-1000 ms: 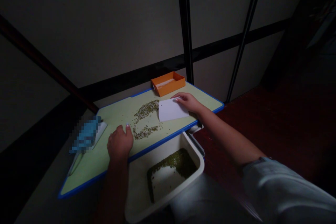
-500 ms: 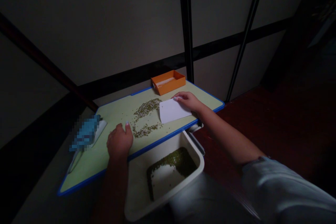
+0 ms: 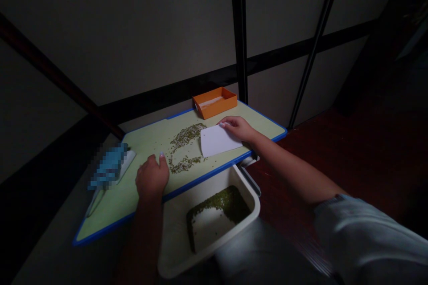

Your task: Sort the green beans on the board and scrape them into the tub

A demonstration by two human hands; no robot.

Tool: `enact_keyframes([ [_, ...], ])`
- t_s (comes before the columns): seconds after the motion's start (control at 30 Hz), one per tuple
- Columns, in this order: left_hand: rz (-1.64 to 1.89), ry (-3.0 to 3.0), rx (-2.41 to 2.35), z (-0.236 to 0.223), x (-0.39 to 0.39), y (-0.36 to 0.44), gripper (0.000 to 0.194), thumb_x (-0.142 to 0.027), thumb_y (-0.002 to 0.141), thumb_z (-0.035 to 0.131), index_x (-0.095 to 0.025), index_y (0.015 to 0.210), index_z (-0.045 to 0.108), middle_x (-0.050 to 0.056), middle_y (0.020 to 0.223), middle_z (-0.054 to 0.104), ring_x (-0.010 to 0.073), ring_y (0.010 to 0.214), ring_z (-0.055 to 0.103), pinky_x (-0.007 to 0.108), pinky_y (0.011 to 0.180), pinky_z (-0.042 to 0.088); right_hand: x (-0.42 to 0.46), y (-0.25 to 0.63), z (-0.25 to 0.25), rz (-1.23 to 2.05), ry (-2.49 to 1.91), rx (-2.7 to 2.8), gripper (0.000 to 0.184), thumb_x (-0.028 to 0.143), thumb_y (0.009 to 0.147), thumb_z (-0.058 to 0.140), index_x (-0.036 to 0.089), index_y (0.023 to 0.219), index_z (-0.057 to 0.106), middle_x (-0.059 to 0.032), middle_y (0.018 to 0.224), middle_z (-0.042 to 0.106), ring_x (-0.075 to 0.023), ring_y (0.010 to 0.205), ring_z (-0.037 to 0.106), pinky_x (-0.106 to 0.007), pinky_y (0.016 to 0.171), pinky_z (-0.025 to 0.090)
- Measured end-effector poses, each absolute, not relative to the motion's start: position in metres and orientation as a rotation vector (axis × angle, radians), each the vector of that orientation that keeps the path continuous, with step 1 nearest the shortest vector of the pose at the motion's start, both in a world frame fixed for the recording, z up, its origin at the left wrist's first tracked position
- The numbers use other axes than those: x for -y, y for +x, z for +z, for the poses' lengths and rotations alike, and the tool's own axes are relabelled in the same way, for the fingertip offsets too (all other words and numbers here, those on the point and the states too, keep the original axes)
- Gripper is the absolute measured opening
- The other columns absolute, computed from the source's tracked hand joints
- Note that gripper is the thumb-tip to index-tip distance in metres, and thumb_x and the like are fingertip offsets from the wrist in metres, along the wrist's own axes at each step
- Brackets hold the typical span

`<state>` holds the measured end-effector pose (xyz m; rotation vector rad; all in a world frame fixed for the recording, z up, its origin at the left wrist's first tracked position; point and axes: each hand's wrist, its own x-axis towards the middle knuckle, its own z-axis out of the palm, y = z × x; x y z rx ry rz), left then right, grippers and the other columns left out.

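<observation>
Now, right hand (image 3: 236, 128): a white card (image 3: 220, 141) is gripped at its far edge, clamped between thumb and fingers.
Card: it is held over the right part of the table (image 3: 143, 144), its left edge set against the right side of the grains (image 3: 190, 133); whether its lower edge is pressed to the surface cannot be told.
Left hand (image 3: 153, 176): it is placed at the near side of the table, just left of the grains, with the thumb held apart from the loosely curled fingers; the palm is hidden.
Grains: they are spread mid-table in a far patch and a smaller near patch, joined thinly at the left, with a few strays scattered around.
Tub (image 3: 174, 227): it is set below the near edge of the table; more green grains (image 3: 234, 205) are heaped toward its far right corner and strung along the left of its floor.
Orange box (image 3: 220, 107): it is stood at the far edge of the table, beyond the card.
Left end: a blue item (image 3: 110, 164), blurred by pixels, is laid partly over a white object (image 3: 126, 164).
Right arm: it is covered above the elbow by a pale sleeve (image 3: 361, 236).
</observation>
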<state>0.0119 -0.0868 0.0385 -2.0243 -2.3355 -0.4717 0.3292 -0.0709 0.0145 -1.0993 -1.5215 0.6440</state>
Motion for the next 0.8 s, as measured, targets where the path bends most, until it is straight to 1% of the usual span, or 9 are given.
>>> enact_keyframes([
  [0.2,-0.463,-2.017,2.337,0.038,0.087,0.013,0.064,-0.044,0.101,0.026,-0.005,0.140,0.058,0.030,0.133,0.067,0.0400,0.128,0.061,0.052,0.106,0.048,0.074,0.322,0.015,0.576,-1.107,1.593,0.021,0.033,0.089,0.062,0.017,0.093,0.075,-0.0059,0.091,0.078,-0.0195,0.084,0.065,-0.032,0.080,0.049],
  [0.5,-0.401,-2.012,2.356,0.041,0.089,0.015,0.064,-0.044,0.101,0.024,-0.005,0.139,0.058,0.029,0.132,0.067,0.0392,0.129,0.061,0.051,0.106,0.048,0.079,0.316,0.014,0.501,-1.183,1.739,0.022,0.032,0.094,0.057,0.016,0.096,0.072,-0.0013,0.078,0.068,-0.0161,0.070,0.053,-0.028,0.069,0.041],
  [0.63,-0.412,-2.007,2.341,0.041,0.089,0.015,0.063,-0.044,0.101,0.024,-0.006,0.139,0.058,0.029,0.131,0.068,0.0386,0.127,0.062,0.051,0.104,0.049,0.084,0.313,0.015,0.440,-1.256,1.792,0.023,0.034,0.097,0.055,0.018,0.096,0.071,-0.0003,0.073,0.066,-0.0172,0.069,0.054,-0.028,0.069,0.039],
  [0.8,-0.434,-2.006,2.322,0.039,0.089,0.014,0.063,-0.044,0.101,0.025,-0.006,0.136,0.060,0.029,0.129,0.068,0.0384,0.124,0.063,0.050,0.102,0.049,0.091,0.307,0.016,0.341,-1.365,1.805,0.020,0.031,0.097,0.055,0.020,0.098,0.072,-0.0020,0.074,0.069,-0.0189,0.067,0.056,-0.030,0.067,0.037],
])
